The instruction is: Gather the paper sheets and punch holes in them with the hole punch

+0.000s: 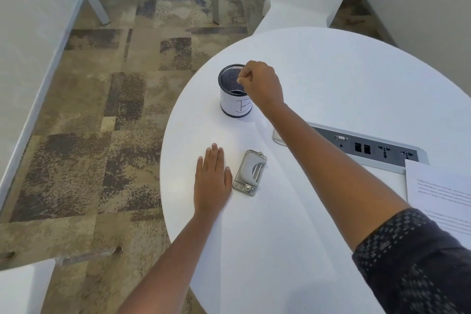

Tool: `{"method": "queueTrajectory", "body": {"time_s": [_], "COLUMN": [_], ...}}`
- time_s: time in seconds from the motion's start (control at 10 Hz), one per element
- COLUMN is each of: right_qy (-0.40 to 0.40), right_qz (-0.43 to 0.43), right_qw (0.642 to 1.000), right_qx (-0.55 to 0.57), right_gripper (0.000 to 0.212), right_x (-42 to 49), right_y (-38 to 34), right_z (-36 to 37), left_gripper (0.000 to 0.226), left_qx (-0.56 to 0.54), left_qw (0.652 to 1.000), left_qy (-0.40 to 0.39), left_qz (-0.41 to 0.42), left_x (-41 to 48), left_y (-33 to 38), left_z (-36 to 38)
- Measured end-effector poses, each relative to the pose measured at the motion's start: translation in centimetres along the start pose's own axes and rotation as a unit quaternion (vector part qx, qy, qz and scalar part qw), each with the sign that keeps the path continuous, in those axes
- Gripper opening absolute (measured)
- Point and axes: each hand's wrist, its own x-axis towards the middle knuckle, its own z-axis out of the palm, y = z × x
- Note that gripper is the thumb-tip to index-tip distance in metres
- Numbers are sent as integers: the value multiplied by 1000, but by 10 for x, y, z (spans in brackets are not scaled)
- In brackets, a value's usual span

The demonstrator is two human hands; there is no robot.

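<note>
Judging by how things lie, the task is barely begun. The paper sheets (pixel 441 194) sit at the right edge of the frame, loosely overlapped on the desk (pixel 331 79) beside the socket panel (pixel 369 148), and neither hand is on them. The hole punch (pixel 249 173) lies alone in the lower middle of the frame with no paper in it. So gathering, squaring up and punching all seem left to do.

The left hand (pixel 212 183) lies flat on the desk, palm down, fingers straight and together, just to the left of the hole punch; its thumb tip is close to the punch's side, but whether it touches cannot be told. It holds nothing.

The right hand (pixel 262 84) is over the rim of a mesh cup (pixel 233 92) in the upper middle of the frame, its grip curled nearly closed, finger and thumb pinched above the opening. Whether anything small is between them cannot be told. The cup has a white label with a handwritten letter on it and looks empty inside as far as can be seen.

The hole punch is a small grey metal one, flat-based, with a rounded lever and rivets at its ends, lying at a slight angle. The sheets are white with lines of printed text, the top one slightly askew over the one beneath.
</note>
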Motion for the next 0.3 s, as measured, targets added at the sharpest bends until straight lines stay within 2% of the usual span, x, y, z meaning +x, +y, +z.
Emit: {"method": "queueTrajectory", "body": {"time_s": [0.1,0.3], "right_qy": [33,98], "right_qz": [50,149], "right_qw": [991,972], "right_qx": [117,152], "right_gripper": [7,13], "right_x": [-19,-70], "right_y": [11,67], "right_z": [-4,-13], "left_gripper": [45,45], "left_qx": [2,17], "left_qw": [1000,1000], "left_qy": [2,21], "left_qz": [-1,0], "left_x": [0,-1], "left_y": [1,-3], "left_z": [0,5]}}
